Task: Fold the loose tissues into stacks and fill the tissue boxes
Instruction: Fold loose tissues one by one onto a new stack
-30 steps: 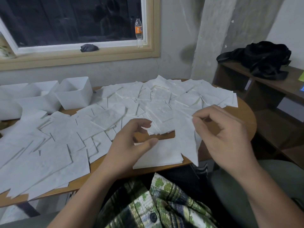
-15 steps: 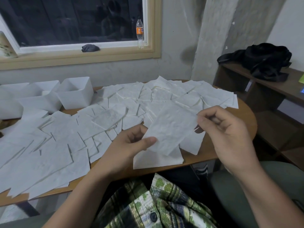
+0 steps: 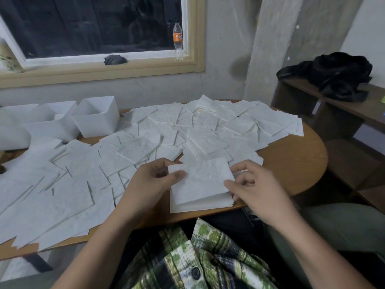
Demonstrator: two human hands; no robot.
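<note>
Tissues point(image 3: 145, 147) lie loose and overlapping over most of the bench point(image 3: 291, 163), from its left edge to its far right corner. At the middle of the near edge we see a small squared stack point(image 3: 200, 205) of them. On top of it lies a single sheet point(image 3: 202, 180) that both hands hold. The left hand point(image 3: 152, 180) has its thumb laid over the sheet's left edge with the fingers curled behind it, so we read it as pinching that edge. The right hand point(image 3: 256, 190) pinches the sheet's right edge. Its thumb presses on the near right corner, its forefinger bends at the far right corner, and the other fingers curl loosely beside the stack. Tissue boxes point(image 3: 95, 119), white and open-topped, stand together at the far left corner of the bench, next to the loose sheets. We cannot tell what they contain.
</note>
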